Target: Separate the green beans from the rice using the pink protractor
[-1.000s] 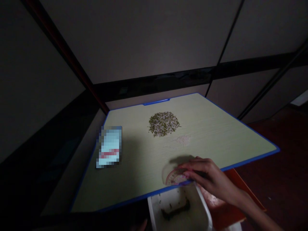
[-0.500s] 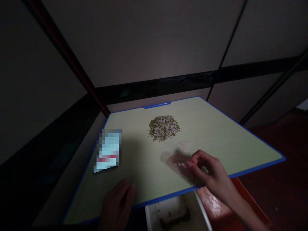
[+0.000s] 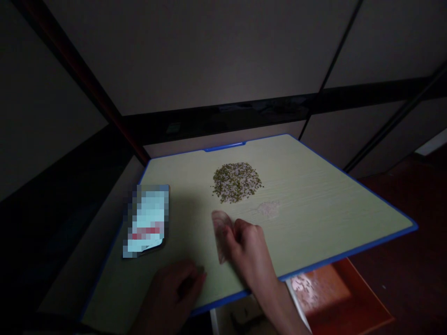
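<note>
My right hand [image 3: 249,246] grips a thin, see-through plastic piece [image 3: 220,237] with a rounded top, held low over the pale folding table [image 3: 314,200]. Beyond it lies a round heap of small green-brown and whitish seeds or grains [image 3: 237,182]. A small pale patch of fine bits [image 3: 268,209] sits to the right, nearer to me. At the table's near edge my left hand [image 3: 174,288] rests in shadow, its fingers curled together. Whatever may be between those fingertips is too dark to make out.
A phone [image 3: 148,218] with a lit, pixelated screen stands tilted at the table's left side. Below the near edge are a white container [image 3: 240,316] with dark bits and an orange-red container [image 3: 335,298]. Panelled cabinet doors [image 3: 226,56] rise behind the table.
My right hand has moved left with the plastic piece, which now stands more upright. The pale patch shows more fully. My left hand has shifted slightly right; the view has turned a little.
</note>
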`<action>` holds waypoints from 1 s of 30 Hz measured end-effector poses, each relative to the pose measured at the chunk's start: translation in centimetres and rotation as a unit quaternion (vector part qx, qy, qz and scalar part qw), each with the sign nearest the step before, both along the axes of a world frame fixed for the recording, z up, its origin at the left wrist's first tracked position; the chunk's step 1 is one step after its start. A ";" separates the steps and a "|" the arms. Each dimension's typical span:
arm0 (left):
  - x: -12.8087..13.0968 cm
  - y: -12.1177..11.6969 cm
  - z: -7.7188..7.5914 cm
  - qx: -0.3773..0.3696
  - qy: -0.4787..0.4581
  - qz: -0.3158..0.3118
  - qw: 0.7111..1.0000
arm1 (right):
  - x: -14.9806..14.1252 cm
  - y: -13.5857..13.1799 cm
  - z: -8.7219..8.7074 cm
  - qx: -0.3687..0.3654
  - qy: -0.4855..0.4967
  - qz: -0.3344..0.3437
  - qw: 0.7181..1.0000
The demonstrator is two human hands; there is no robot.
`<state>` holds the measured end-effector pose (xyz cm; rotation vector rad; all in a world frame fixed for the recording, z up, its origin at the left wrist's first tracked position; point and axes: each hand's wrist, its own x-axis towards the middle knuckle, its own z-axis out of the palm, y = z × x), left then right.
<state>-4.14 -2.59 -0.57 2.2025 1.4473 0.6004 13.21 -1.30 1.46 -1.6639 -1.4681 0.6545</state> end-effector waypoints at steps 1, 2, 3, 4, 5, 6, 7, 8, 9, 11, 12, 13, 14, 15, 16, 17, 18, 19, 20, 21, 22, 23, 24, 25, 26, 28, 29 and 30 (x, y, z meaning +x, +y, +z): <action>0.1 0.0 0.0 -0.001 0.002 0.001 1.000 | 0.5 0.0 -0.2 -0.007 0.005 -0.010 1.000; 0.1 0.1 0.1 -0.002 0.003 0.002 1.000 | 1.1 0.0 -0.5 -0.014 0.013 -0.019 1.000; 0.1 0.1 0.1 -0.001 0.004 0.001 1.000 | 1.7 -0.1 -0.6 -0.020 0.017 -0.031 0.999; 0.2 0.1 0.1 -0.001 0.006 -0.001 1.000 | 2.3 -0.1 -0.8 -0.023 0.019 -0.041 0.999; 0.2 0.1 0.1 0.001 0.007 -0.003 1.000 | 2.8 -0.2 -0.9 -0.028 0.020 -0.049 0.998; 0.2 0.1 0.2 0.005 0.007 -0.003 1.000 | 3.3 -0.4 -1.0 -0.028 0.019 -0.057 0.998; 0.2 0.1 0.2 0.009 0.009 -0.004 1.000 | 3.8 -0.5 -1.1 -0.030 0.019 -0.064 0.997; 0.2 0.1 0.1 0.014 0.010 -0.004 1.000 | 4.2 -0.7 -1.1 -0.031 0.019 -0.070 0.997; 0.1 0.1 0.1 0.020 0.011 -0.003 1.000 | 4.6 -0.8 -1.1 -0.032 0.018 -0.076 0.996; 0.1 0.2 0.0 0.032 0.015 -0.003 0.999 | 5.3 -1.1 -1.2 -0.036 0.021 -0.082 0.996; 0.1 0.2 -0.1 0.038 0.016 -0.004 0.999 | 5.6 -1.2 -1.3 -0.037 0.023 -0.083 0.996; 0.1 0.3 -0.2 0.044 0.019 -0.005 0.999 | 5.9 -1.3 -1.5 -0.038 0.026 -0.084 0.995; 0.2 0.4 -0.3 0.051 0.021 -0.006 0.998 | 6.1 -1.5 -1.6 -0.038 0.033 -0.083 0.995; 0.2 0.5 -0.4 0.057 0.025 -0.008 0.998 | 6.3 -1.6 -1.8 -0.038 0.045 -0.080 0.995; 0.3 0.6 -0.4 0.064 0.027 -0.008 0.998 | 6.5 -1.8 -1.9 -0.036 0.063 -0.076 0.994; 0.3 0.7 -0.4 0.069 0.030 -0.009 0.997 | 6.7 -2.0 -1.9 -0.036 0.087 -0.070 0.993; 0.4 0.8 -0.4 0.073 0.032 -0.010 0.997 | 7.0 -2.2 -1.8 -0.035 0.114 -0.061 0.991; 0.5 1.0 -0.4 0.077 0.033 -0.011 0.996 | 7.5 -2.3 -1.5 -0.032 0.138 -0.051 0.989; 0.6 1.1 -0.4 0.081 0.035 -0.016 0.996 | 8.1 -2.4 -1.1 -0.028 0.158 -0.038 0.986; 0.7 1.2 -0.4 0.087 0.037 -0.021 0.995 | 9.0 -2.3 -0.5 -0.013 0.165 -0.024 0.986; 0.7 1.2 -0.4 0.094 0.041 -0.032 0.994 | 10.0 -2.1 0.2 0.009 0.158 -0.013 0.987; 0.8 1.3 -0.5 0.102 0.046 -0.041 0.993 | 11.2 -1.6 0.9 0.026 0.147 0.004 0.989; 0.8 1.3 -0.6 0.113 0.052 -0.048 0.991 | 12.4 -1.0 1.6 0.035 0.140 0.020 0.989; 0.7 1.2 -0.7 0.126 0.058 -0.053 0.989 | 13.6 0.0 2.3 0.045 0.139 0.029 0.989; 0.6 1.2 -0.8 0.140 0.066 -0.053 0.987 | 14.8 1.1 2.9 0.047 0.142 0.039 0.988; 0.3 1.1 -1.2 0.178 0.082 -0.051 0.979 | 16.6 3.8 3.6 0.053 0.174 0.069 0.981; 0.2 1.1 -1.4 0.199 0.091 -0.049 0.974 | 17.1 5.2 3.6 0.048 0.183 0.078 0.979; 0.0 1.1 -1.6 0.220 0.098 -0.050 0.969 | 17.5 6.6 3.5 0.035 0.187 0.078 0.979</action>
